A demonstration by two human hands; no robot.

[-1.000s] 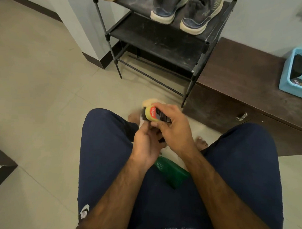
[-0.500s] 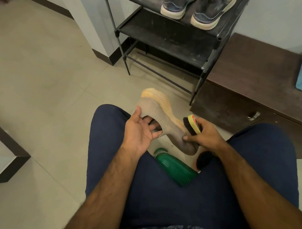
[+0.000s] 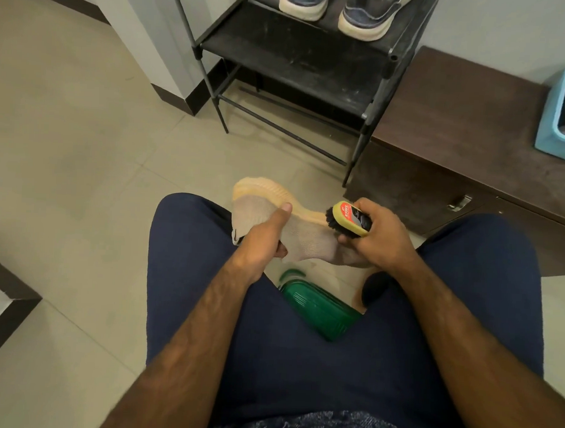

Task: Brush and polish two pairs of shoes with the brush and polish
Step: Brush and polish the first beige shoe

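Now the left hand (image 3: pixel 261 242) is gripping the beige shoe (image 3: pixel 306 237) between the knees, with the thumb shifted on top. The right hand (image 3: pixel 379 239) is clasping the brush (image 3: pixel 348 219), turned label-up, with its bristles touching the sole edge.

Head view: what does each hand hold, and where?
Left hand grips the beige knit shoe near its heel end; right hand grips the yellow-backed black-bristled brush by its back.

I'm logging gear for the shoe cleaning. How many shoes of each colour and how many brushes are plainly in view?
Beige shoe: 1
Blue-grey sneakers: 2
Brush: 1
Total: 4
What lies in the blue basket is too unclear to count.
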